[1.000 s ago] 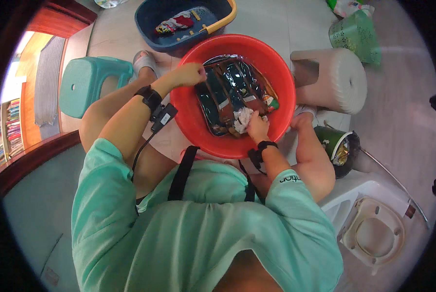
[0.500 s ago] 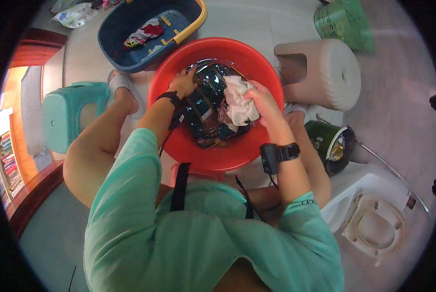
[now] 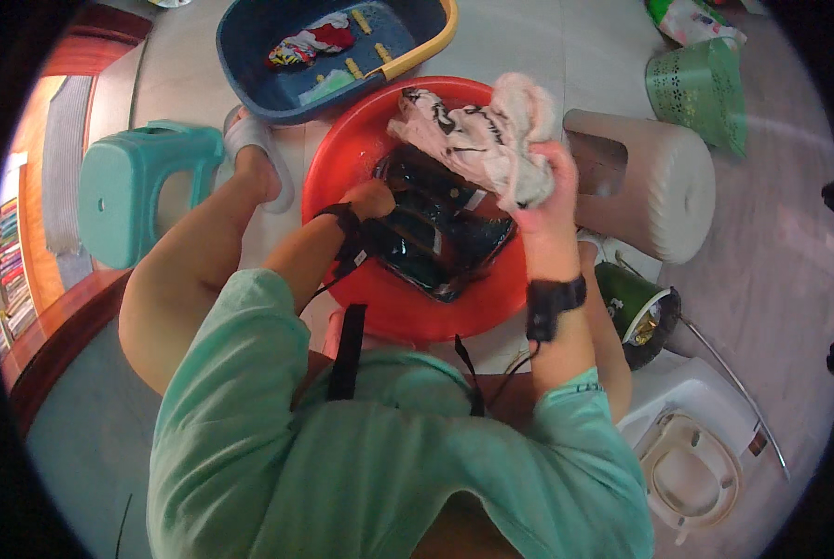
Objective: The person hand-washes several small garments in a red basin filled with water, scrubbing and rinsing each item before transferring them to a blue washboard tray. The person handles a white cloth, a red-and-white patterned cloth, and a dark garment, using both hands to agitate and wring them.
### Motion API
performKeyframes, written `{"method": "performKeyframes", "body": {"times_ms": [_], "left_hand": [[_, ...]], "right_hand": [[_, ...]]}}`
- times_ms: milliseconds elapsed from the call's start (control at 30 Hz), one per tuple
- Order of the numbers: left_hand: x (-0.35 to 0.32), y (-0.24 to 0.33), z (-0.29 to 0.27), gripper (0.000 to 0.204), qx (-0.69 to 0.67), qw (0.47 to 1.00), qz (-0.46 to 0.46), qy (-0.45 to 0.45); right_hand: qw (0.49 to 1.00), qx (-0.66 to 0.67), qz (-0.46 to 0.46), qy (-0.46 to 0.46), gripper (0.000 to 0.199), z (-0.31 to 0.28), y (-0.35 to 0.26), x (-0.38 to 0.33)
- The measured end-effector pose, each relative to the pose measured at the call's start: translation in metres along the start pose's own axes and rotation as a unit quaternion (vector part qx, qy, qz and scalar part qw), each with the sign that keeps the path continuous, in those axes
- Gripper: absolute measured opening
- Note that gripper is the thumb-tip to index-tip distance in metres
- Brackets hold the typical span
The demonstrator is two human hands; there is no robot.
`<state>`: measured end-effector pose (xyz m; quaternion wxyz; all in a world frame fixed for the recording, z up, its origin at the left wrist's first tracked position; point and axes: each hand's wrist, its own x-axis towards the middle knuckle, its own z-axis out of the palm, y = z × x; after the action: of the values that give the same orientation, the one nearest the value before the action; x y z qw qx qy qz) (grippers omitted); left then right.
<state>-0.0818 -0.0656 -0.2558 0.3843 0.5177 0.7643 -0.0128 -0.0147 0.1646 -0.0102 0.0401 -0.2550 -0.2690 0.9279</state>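
Observation:
My right hand (image 3: 549,186) is closed on a wet, whitish cloth (image 3: 473,140) with black printed marks. The cloth is bunched at the hand and hangs over the far right rim of a red basin (image 3: 352,289). A black, shiny bag-like item (image 3: 426,219) with brown strips and small white labels lies wet in the basin. At its left edge my left hand (image 3: 370,198) is curled in and grips it, with the fingertips hidden.
Beyond the basin stands a blue tub (image 3: 277,98) with a yellow handle and colourful cloth inside. A teal stool (image 3: 114,200) is left, a beige stool (image 3: 664,182) right. Nearer right are a dark green bin (image 3: 622,289) and a white potty-like seat (image 3: 691,466).
The cloth has been lifted off the black item and spread out toward the far right rim by my right hand. My left hand's spread fingers have curled in at the item's left edge.

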Motion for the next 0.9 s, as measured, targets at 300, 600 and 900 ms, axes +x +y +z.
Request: {"method": "performKeyframes", "body": {"times_ms": [300, 600, 900], "left_hand": [[-0.047, 0.030, -0.002, 0.032, -0.214, 0.959, -0.008, -0.185], [0.006, 0.032, -0.054, 0.059, -0.153, 0.904, -0.212, 0.339], [0.066, 0.026, -0.017, 0.069, -0.064, 0.896, -0.155, 0.411]], "right_hand": [[0.655, -0.730, -0.082, 0.176, 0.040, -0.137, 0.121, 0.081], [0.527, -0.850, -0.026, -0.002, 0.044, -0.139, 0.135, 0.105], [0.627, -0.730, 0.033, 0.271, 0.041, -0.193, 0.152, 0.143]]}}
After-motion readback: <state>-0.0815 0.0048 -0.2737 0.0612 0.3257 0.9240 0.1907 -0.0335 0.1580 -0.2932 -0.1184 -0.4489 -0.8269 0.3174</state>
